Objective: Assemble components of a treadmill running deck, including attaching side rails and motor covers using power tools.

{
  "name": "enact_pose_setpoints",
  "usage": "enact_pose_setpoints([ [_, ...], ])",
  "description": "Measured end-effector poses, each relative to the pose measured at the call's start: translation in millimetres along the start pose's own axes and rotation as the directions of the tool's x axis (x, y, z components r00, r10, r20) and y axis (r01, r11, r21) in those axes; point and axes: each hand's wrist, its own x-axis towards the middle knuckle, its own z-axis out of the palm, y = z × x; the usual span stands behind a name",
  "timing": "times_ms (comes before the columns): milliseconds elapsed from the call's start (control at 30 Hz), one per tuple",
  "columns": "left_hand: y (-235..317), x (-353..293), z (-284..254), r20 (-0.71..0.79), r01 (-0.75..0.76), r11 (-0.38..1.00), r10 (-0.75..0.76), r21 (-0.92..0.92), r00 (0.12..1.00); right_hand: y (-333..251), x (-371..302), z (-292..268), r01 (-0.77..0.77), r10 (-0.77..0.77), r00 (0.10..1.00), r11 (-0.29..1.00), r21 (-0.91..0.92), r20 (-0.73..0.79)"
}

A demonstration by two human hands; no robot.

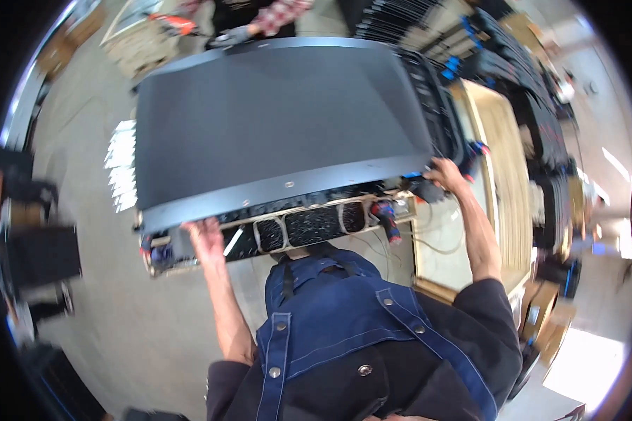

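A large treadmill deck (274, 126) with a dark belt surface and blue-grey side rails lies across a work stand in front of me. My left hand (207, 241) is at the near rail (260, 191), toward its left end, with the fingers against its lower edge and partly hidden. At the near right corner my right hand (445, 174) is closed round the deck's edge. Under the near rail, a red-and-black power tool (386, 221) hangs in the stand's wooden front (312, 226), which has several openings.
Across the deck stands another person, a gloved hand (235, 35) at the far edge. An orange tool (175, 24) is at the far left. To my right are a wooden crate (502, 182) and racks of dark parts (544, 133). Cardboard boxes (541, 309) stand at lower right.
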Motion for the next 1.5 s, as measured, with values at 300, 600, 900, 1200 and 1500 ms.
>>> enact_pose_setpoints([
  [300,7,10,-17,0.043,-0.033,0.998,0.031,0.047,0.999,38,20,3,0.109,-0.112,0.993,0.993,0.053,0.040],
  [600,51,-5,-29,-0.085,-0.143,0.954,0.171,0.262,0.982,33,-26,47,0.298,0.007,0.825,0.844,0.446,-0.565],
  [900,-117,-103,-20,-0.510,0.554,0.070,-0.309,0.830,0.803,278,-39,118,0.333,0.738,0.653,-0.482,0.810,0.170],
  [1200,-163,-183,-2,-0.621,0.599,-0.175,-0.305,0.782,0.722,333,-56,107,-0.385,0.140,0.801,-0.625,0.679,0.583],
  [1500,-189,-191,-14,-0.590,0.560,-0.188,-0.261,0.807,0.764,544,21,284,0.029,0.716,0.519,0.532,0.846,-0.468],
])
